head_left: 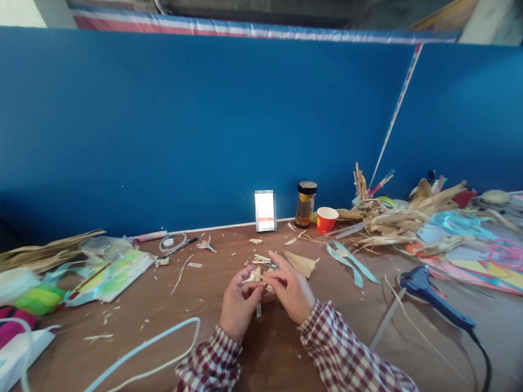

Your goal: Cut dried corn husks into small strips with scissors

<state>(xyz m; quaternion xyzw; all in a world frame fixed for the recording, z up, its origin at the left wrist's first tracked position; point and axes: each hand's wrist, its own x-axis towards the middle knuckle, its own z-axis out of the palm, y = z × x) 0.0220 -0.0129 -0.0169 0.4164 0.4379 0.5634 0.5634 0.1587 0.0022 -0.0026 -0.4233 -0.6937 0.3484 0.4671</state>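
My left hand (238, 300) and my right hand (290, 286) meet over the middle of the brown table (267, 361). Both pinch a small pale bundle of dried husk strips (256, 274) held between the fingertips. The fingers of each hand are curled around it. A thin stick pokes down from under the bundle toward the table. Both sleeves are red-and-white checked. A loose triangular husk piece (303, 264) lies just beyond my right hand, and small husk scraps (260, 258) lie past the bundle.
A blue glue gun (432, 296) with its cord lies at the right. A heap of husks and coloured sheets (417, 219) fills the far right. A red cup (326, 219) and a jar (306, 203) stand by the blue wall. Light-blue ribbon (138, 352) loops at the left front.
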